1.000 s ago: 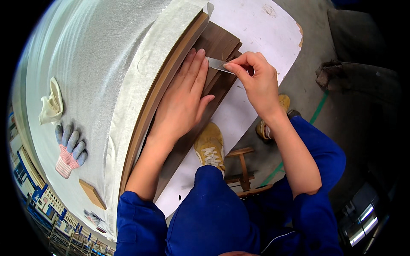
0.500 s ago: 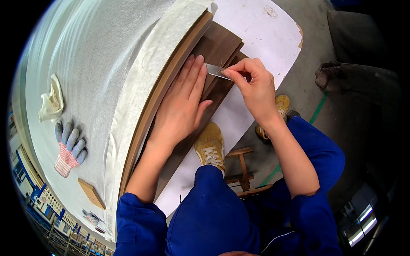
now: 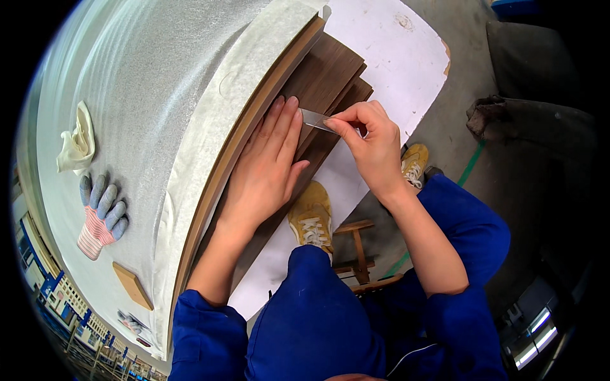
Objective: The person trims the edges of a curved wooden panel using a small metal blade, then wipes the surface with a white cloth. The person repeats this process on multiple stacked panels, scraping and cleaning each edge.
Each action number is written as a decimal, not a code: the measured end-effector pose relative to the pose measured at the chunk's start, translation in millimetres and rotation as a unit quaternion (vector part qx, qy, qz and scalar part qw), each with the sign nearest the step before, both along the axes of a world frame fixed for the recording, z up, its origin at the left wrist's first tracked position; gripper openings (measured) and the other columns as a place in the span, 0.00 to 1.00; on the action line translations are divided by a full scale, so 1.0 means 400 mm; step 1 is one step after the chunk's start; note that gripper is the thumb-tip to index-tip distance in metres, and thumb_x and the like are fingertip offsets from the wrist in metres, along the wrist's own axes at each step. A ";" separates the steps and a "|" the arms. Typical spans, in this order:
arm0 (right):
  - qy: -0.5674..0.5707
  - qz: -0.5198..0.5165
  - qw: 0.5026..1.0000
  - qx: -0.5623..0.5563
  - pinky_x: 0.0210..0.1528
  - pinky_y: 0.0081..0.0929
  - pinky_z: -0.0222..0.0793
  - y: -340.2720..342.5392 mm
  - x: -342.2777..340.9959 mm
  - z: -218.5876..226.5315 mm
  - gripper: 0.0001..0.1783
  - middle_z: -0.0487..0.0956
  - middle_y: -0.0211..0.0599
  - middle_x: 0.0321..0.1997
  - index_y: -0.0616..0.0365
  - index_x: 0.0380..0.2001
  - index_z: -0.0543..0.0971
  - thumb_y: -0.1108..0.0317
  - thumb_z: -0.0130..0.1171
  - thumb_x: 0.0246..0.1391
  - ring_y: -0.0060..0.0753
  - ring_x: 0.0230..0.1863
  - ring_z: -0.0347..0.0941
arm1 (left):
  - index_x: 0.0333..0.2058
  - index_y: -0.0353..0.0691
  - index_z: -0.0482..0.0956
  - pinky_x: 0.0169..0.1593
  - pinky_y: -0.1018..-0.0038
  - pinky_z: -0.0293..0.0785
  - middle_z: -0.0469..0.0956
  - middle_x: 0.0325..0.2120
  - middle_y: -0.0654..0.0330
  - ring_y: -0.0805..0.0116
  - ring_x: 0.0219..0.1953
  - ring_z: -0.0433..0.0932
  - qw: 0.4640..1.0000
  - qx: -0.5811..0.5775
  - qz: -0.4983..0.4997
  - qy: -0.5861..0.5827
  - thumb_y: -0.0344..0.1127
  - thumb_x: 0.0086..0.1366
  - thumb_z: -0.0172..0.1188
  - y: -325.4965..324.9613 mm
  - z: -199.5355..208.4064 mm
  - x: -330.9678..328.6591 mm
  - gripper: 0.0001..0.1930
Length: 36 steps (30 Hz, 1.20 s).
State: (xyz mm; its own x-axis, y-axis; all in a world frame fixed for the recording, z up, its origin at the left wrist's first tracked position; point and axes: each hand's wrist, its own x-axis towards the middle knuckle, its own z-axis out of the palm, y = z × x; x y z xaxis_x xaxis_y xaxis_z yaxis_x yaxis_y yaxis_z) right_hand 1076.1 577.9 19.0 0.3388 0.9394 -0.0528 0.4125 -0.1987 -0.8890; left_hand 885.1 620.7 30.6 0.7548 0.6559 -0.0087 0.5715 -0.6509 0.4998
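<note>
Stepped brown wood-grain panels [image 3: 325, 71] sit below a cloth-covered top whose thick brown edge [image 3: 279, 66] curves along their left. My left hand [image 3: 262, 168] lies flat on these panels, fingers stretched out close to that edge and the thumb apart. Between the thumb and fingers of my right hand [image 3: 376, 149], one end of a thin, shiny, see-through strip [image 3: 313, 119] is pinched. Its other end reaches the panel beside my left fingertips. I cannot tell whether the strip is film or a thin blade.
On the pale sheeted surface at left lie a striped glove [image 3: 101, 216], a cream cloth [image 3: 77, 143] and a small wooden block [image 3: 132, 286]. A white board [image 3: 387, 44] is under the panels. A wooden stool [image 3: 359, 247] stands by my yellow shoe [image 3: 311, 213].
Both hands have shifted slightly down along the panels, toward me. The strip moved with my right hand, and more of it shows between the hands.
</note>
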 end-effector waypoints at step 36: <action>0.004 -0.005 1.000 0.001 0.35 0.28 0.69 0.033 0.014 0.010 0.06 0.78 0.35 0.25 0.61 0.26 0.80 0.71 0.66 0.51 0.33 0.33 0.71 | 0.68 0.34 0.54 0.69 0.61 0.56 0.50 0.71 0.50 0.50 0.71 0.53 1.000 -0.008 0.013 -0.010 0.34 0.61 0.62 0.020 -0.002 0.018 0.39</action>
